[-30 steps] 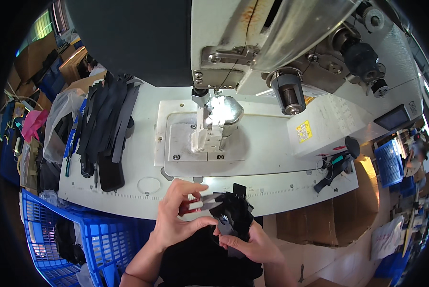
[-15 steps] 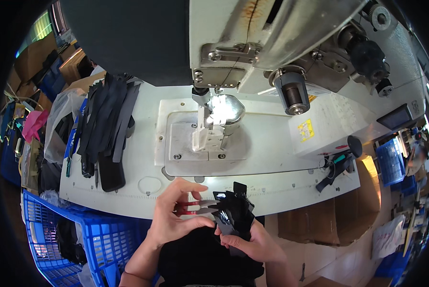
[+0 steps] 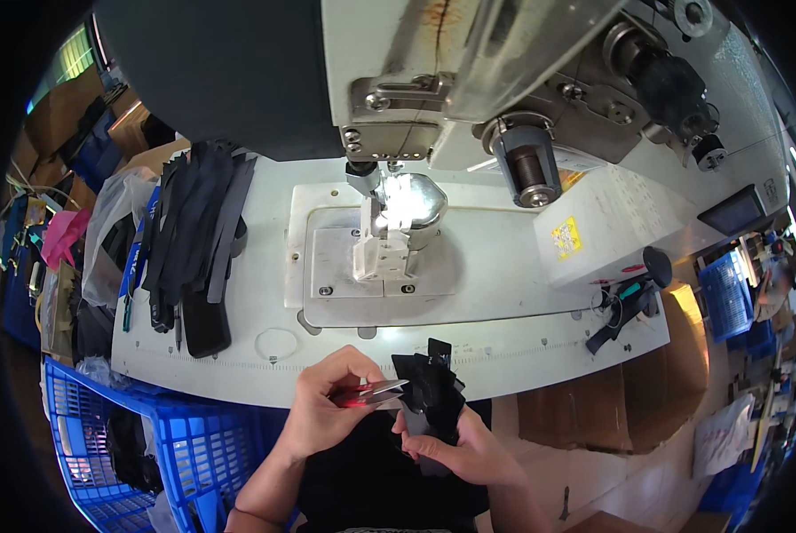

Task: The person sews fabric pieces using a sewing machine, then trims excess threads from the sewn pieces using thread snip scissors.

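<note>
black fabric piece [image 3: 429, 391] sits in my right hand [image 3: 455, 444], low in the view, just in front of the white sewing table [image 3: 522, 342]. my right fingers are curled round the bottom of it and hold it up. my left hand [image 3: 322, 409] pinches small red-handled snips [image 3: 371, 393], and the shiny tips touch the left edge of the fabric. to cut well i think i should keep the fabric still and tight, put only the loose bit between the blades, and keep my right fingers away from the tips. a pile of black strips [image 3: 194, 231] lies far off on the left of the table. a blue crate [image 3: 162, 444] is beside my left arm.
</note>
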Action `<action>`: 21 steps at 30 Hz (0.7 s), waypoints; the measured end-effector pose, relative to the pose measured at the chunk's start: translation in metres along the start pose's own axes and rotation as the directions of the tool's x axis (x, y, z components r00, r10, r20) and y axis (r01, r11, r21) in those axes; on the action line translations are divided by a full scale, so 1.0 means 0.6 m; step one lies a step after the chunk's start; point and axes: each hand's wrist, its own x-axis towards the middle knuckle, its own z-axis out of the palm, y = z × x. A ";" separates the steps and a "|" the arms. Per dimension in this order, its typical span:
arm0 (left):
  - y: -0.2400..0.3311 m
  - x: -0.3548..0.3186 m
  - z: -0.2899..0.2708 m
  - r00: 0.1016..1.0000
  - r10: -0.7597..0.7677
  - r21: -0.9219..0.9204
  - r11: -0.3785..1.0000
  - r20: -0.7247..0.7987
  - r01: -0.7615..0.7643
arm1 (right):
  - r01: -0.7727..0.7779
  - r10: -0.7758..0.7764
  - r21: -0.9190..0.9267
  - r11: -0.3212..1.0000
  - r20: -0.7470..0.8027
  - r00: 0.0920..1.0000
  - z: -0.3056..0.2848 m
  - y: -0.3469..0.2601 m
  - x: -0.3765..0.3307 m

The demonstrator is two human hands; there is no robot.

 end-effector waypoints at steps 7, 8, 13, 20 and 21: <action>0.034 0.011 -0.018 0.927 0.033 0.191 0.975 0.375 -0.112 | -0.053 0.051 -0.042 0.998 -0.048 0.998 0.004 -0.001 0.001; 0.036 0.012 -0.011 0.917 -0.016 0.265 0.959 0.399 -0.099 | -0.020 0.012 -0.112 0.993 -0.072 0.997 0.009 0.000 0.003; 0.039 0.008 0.024 0.950 0.055 0.357 0.919 0.308 -0.169 | 0.125 -0.161 -0.234 0.964 -0.140 0.977 0.021 0.007 0.003; 0.047 0.014 0.008 0.991 0.112 0.316 0.940 0.075 -0.130 | 0.025 -0.040 -0.171 0.985 -0.084 0.996 0.007 0.010 -0.005; 0.048 0.014 0.005 0.993 0.053 0.324 0.942 0.109 -0.086 | 0.046 -0.060 -0.152 0.987 -0.090 0.994 0.009 0.013 -0.004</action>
